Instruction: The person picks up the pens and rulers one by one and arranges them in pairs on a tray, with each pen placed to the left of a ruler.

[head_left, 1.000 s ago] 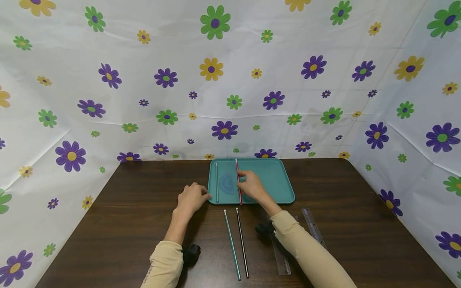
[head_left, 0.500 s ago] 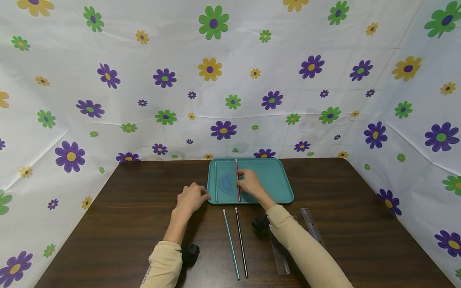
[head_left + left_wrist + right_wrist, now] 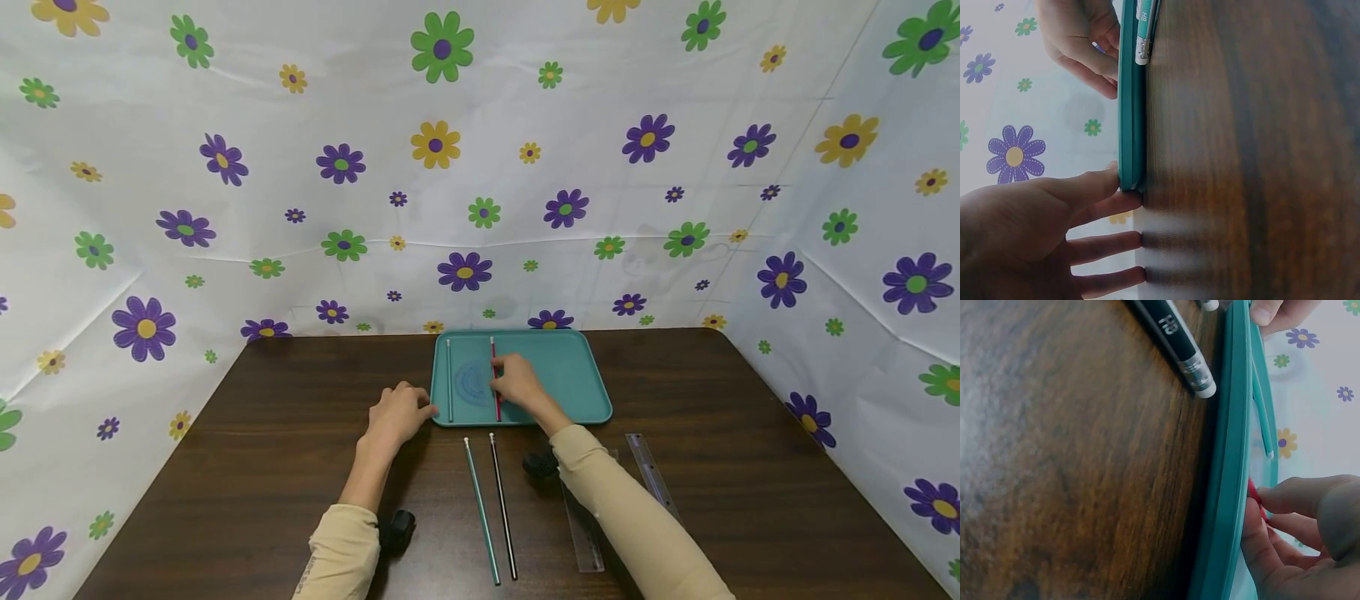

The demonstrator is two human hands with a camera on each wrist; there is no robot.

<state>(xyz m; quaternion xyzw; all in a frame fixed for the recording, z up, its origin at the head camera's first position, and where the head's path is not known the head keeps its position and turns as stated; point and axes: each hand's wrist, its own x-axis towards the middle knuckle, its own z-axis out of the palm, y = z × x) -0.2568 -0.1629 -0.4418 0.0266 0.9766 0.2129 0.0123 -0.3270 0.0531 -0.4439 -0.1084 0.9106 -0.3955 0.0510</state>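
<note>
My right hand pinches a red pencil over the teal tray; its lower part shows red between thumb and fingers in the right wrist view. Left of it in the tray lie a blue see-through protractor and a teal pencil. At the tray's near left corner is my left hand. In the left wrist view its thumb touches the tray rim, the forefinger lies against the outer side, and the other straight fingers rest on the table.
On the dark wooden table, in front of the tray, lie a second teal pencil and a black pencil. A clear ruler is partly under my right forearm, with another ruler beyond it. A flowered sheet hangs behind.
The red pencil has moved slightly toward the left, and its near end now lies inside the tray rim instead of over it. My left hand keeps its place at the tray.
</note>
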